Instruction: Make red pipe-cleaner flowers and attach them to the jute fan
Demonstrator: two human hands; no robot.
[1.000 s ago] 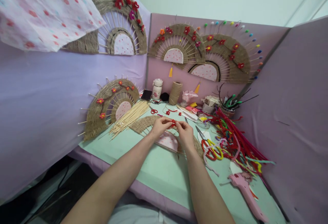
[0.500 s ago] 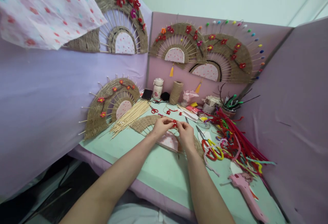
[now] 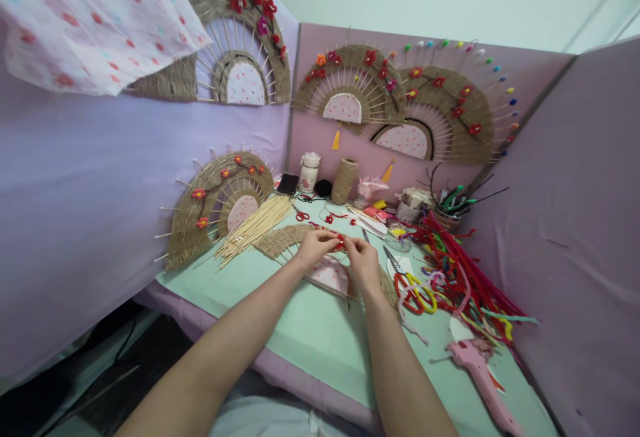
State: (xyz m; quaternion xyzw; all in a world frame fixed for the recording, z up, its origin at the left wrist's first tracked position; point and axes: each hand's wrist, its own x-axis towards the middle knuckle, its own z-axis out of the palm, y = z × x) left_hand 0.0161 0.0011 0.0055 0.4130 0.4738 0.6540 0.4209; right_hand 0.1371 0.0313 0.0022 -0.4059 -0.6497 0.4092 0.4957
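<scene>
Between the fingertips of both hands is a small red pipe-cleaner flower (image 3: 341, 242). My left hand (image 3: 316, 249) pinches it from the left, and my right hand (image 3: 362, 258) grips its other side. Below them a twine-wrapped fan (image 3: 283, 242) lies flat on the table, with a spotted pink half-round centre (image 3: 330, 275). My hands and forearms cover part of the fan. Just beyond the hands, smaller red flowers (image 3: 329, 219) and a bit of red pipe cleaner rest on the tabletop.
Thin wooden sticks (image 3: 250, 230) lie to the left, beside a finished fan (image 3: 200, 210). On the right are scissors (image 3: 413, 290), a heap of coloured pipe cleaners (image 3: 460, 270) and a pink glue gun (image 3: 483, 377). A twine spool (image 3: 345, 181) and a white jar (image 3: 309, 172) stand at the back.
Both hands stay in nearly the same place, still pinching the red flower, with only slight finger movement. The whole view has shifted a little.
</scene>
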